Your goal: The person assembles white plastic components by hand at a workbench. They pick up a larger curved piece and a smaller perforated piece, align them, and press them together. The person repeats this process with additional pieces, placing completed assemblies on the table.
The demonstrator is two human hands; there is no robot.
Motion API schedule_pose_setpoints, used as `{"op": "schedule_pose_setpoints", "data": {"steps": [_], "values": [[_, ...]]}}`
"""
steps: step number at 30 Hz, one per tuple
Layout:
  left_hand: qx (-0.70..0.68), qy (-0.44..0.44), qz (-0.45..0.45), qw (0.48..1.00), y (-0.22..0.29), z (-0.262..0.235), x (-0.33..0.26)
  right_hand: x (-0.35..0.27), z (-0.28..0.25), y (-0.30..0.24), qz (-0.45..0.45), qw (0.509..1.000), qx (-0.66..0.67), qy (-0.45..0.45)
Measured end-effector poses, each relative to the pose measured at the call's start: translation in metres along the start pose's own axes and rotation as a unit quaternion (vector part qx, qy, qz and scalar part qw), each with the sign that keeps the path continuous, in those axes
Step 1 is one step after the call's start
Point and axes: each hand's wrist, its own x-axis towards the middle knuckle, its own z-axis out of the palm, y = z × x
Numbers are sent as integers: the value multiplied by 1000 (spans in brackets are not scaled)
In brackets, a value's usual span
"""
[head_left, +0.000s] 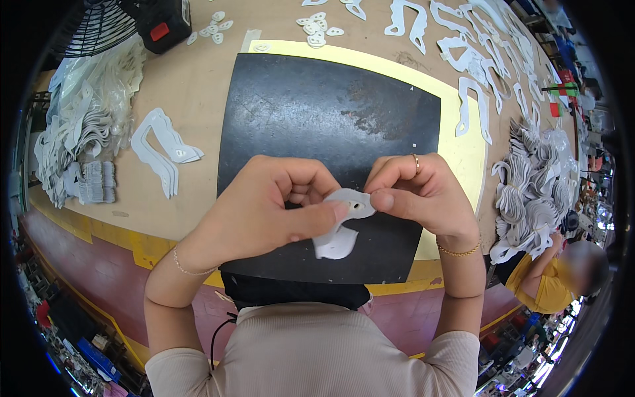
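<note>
1. Both hands meet over the near part of the black mat (317, 119), which lies on a yellow sheet (463, 152) on the brown worktop (192, 92).
2. The left hand (264, 205) and the right hand (417, 192) pinch the same white cut-out piece (340, 228) between thumbs and fingertips; its lower end hangs just above the mat.
3. The knuckles hide most of the piece's upper part.
4. Near the left edge of the worktop lies a loose stack of long white curved pieces (162, 149), and beyond it a big heap of similar white parts (86, 132).
5. Along the right edge more white curved pieces (529, 192) pile up, with single ones (473, 106) spread toward the far right corner.
6. Small white ovals (316, 28) sit at the far edge, beside a black device with a red button (162, 23).
7. Another person in a yellow top (549, 281) is off the near right corner.
</note>
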Motion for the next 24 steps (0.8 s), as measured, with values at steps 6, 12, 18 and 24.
{"op": "schedule_pose_setpoints", "data": {"steps": [6,12,18,24], "values": [[51,4,-23,998,12,-3,-3,3,-1,-3,-33,996,-71,-34],[91,-14,-12,996,19,-3,-2,3,-2,-3,-44,994,-92,-39],[95,-15,-9,995,21,-1,-1,2,1,-1,-58,993,-101,-28],[96,-12,-12,995,21,-1,-2,0,1,2,-59,994,-89,-32]]}}
